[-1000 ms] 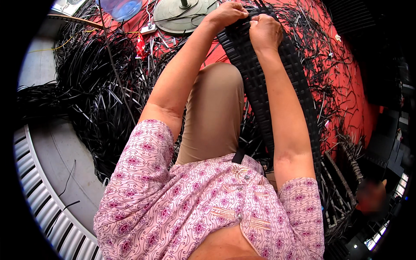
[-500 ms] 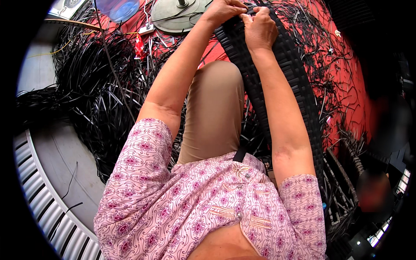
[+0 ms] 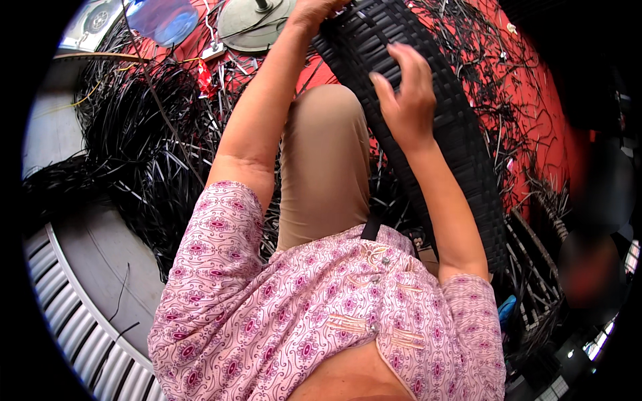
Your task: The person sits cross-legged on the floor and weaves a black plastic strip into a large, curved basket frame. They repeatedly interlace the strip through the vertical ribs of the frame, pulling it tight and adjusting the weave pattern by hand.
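A long curved panel woven from flat black strips [image 3: 461, 154] runs from the top of the view down along my right side. My right hand [image 3: 409, 100] is over the panel's upper part, thumb and fingers apart, with nothing visible in it. At the top edge of the view, my left hand [image 3: 314, 12] is at the panel's upper left edge. Its fingers are mostly cut off by the frame, so its grip is hidden. My bent knee in brown trousers [image 3: 326, 160] is just left of the panel.
A big heap of loose black strips [image 3: 134, 127] lies to the left. More scraps cover the red floor [image 3: 535, 113]. Beyond the knee are a round grey base [image 3: 251, 30], a white power socket [image 3: 214, 51] and a red wrapper [image 3: 204, 79]. A slatted grey seat [image 3: 87, 314] is at lower left.
My right hand has come away from my left hand, moving down toward me, and its fingers have opened. My left hand has shifted slightly left and up, partly out of view.
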Demonstrator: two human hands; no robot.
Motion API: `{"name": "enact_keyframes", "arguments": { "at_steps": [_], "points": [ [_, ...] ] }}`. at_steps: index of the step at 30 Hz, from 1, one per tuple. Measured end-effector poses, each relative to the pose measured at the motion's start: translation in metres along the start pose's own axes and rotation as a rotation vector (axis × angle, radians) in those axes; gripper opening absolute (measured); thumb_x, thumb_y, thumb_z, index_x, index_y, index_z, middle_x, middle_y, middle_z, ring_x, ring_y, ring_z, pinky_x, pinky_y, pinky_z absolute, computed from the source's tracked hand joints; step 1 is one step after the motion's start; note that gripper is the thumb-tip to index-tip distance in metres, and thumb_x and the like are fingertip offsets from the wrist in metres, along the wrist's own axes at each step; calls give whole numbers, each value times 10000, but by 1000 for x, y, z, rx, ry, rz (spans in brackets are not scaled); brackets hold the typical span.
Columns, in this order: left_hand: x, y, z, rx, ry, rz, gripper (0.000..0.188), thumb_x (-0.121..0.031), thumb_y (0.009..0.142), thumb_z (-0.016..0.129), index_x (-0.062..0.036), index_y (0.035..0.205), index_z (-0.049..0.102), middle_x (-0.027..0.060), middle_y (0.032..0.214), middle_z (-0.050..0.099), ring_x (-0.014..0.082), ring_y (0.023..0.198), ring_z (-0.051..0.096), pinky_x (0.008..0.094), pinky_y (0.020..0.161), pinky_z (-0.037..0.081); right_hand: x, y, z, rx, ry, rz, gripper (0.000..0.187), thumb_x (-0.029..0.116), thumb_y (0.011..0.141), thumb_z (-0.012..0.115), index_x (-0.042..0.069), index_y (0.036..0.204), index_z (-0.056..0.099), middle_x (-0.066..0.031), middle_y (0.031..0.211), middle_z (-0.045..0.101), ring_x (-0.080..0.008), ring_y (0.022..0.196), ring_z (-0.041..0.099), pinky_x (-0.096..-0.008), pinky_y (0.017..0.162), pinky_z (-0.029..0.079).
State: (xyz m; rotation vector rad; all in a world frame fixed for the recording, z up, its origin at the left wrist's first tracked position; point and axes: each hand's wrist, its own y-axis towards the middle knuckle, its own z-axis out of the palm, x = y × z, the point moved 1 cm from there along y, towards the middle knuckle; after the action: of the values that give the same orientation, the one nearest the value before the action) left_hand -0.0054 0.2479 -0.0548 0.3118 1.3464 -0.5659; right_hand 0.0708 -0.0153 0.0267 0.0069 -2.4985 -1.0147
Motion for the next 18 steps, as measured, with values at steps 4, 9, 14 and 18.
{"name": "enact_keyframes", "arguments": {
  "at_steps": [4,9,14,18],
  "points": [
    [6,-4,-28,-95,87,-46,175,-224,870,761,-70,940,714,-40,667,575,70,555,460,236,513,344,20,-83,-113,45,-248,230,415,109,851,745,23,1233,606,-154,1269,608,-327,1167,574,-422,999,452],
    [21,17,-37,-34,48,-43,248,-191,884,693,-60,1093,670,10,858,634,133,737,575,288,667,454,25,-220,-274,-416,-772,817,513,194,916,714,-26,1336,517,-160,1320,574,-309,1190,550,-408,1008,446],
    [55,82,-76,82,-62,-123,373,-227,991,579,-25,1304,607,80,1229,669,192,1106,642,357,975,502,11,-351,-346,-700,-37,1597,551,430,957,643,5,1300,571,-130,1252,621,-215,1128,593,-356,934,464],
    [38,88,-93,346,-9,-282,406,-229,1007,514,-25,1354,570,115,1303,646,246,1183,628,402,1040,486,-21,-370,-338,-622,14,1629,303,369,963,655,81,1050,692,59,750,578,-37,626,484,-220,575,382]
  ]
}}
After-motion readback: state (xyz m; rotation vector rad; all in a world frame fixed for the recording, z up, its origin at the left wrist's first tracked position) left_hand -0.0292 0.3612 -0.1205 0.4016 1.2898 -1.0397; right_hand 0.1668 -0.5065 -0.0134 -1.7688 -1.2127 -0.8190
